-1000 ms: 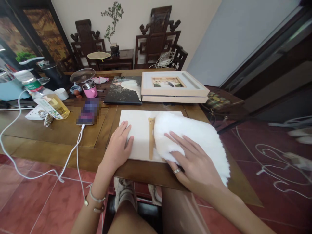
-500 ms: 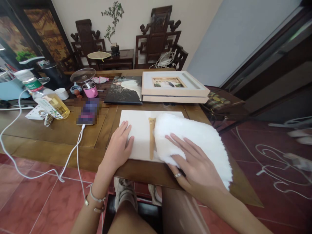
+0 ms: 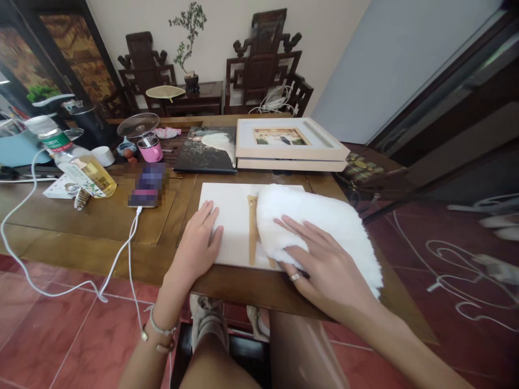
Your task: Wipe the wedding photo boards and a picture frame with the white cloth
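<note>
Bottle [image 3: 83, 165] and blurred phone [image 3: 146, 186] seen on worktop [image 3: 93, 224], left of frame. Left hand [image 3: 199, 232] laid on white board [image 3: 233, 221], frame centre; its fingers close together, thumb apart. Tan strip [image 3: 252, 232] seen beside fluffy white cloth [image 3: 336, 210], right of centre; cloth covered by right hand [image 3: 326, 270], fingers slightly spread; any pinch cannot be told.

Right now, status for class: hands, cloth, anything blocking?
Left hand at edge of white panel. Right hand on fluffy white cloth. Cloth hides part of panel.
</note>
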Demonstrator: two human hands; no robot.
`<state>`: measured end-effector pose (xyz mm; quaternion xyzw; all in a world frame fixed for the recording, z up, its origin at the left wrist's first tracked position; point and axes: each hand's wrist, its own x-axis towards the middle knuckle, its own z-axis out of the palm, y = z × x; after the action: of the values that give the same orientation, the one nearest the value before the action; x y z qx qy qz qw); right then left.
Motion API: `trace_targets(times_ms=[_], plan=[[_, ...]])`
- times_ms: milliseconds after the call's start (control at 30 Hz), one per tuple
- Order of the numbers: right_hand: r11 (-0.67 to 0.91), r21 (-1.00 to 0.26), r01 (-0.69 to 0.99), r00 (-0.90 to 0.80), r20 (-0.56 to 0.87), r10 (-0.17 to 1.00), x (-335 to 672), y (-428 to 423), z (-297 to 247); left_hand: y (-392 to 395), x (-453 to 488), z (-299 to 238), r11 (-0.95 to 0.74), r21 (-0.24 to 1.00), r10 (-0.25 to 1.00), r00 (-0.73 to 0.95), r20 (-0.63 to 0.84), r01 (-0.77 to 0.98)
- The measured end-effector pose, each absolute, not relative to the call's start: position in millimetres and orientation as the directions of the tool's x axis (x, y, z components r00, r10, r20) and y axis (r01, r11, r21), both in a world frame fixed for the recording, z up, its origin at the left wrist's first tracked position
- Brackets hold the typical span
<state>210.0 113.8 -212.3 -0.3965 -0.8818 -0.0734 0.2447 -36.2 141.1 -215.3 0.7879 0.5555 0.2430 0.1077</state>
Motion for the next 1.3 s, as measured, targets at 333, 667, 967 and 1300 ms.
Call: trace_targets(times_ms=[333,667,967,1300], plan=[[0.708,-0.102,0.699,-0.578,0.501,0.643,212.6,91.0,-210.9,141.7,-34.9,-216.6,-0.358,0.435,0.928,0.264,0.262,0.826],[0.638,-0.094,0.764,-0.511,0.515,0.688,207.6,111.1,-213.3,142.1,-34.7,-217.2,-0.357,0.437,0.929,0.265,0.258,0.826],[0.673,-0.106,0.732,-0.538,0.515,0.667,206.0,96.7,-211.6,143.5,-35.1,-217.2,-0.356,0.441,0.929,0.263,0.259,0.824],[0.667,-0.084,0.74,-0.538,0.521,0.663,210.2,106.1,-217.2,143.5,-33.0,-220.0,-0.356,0.447,0.93,0.264,0.256,0.821]])
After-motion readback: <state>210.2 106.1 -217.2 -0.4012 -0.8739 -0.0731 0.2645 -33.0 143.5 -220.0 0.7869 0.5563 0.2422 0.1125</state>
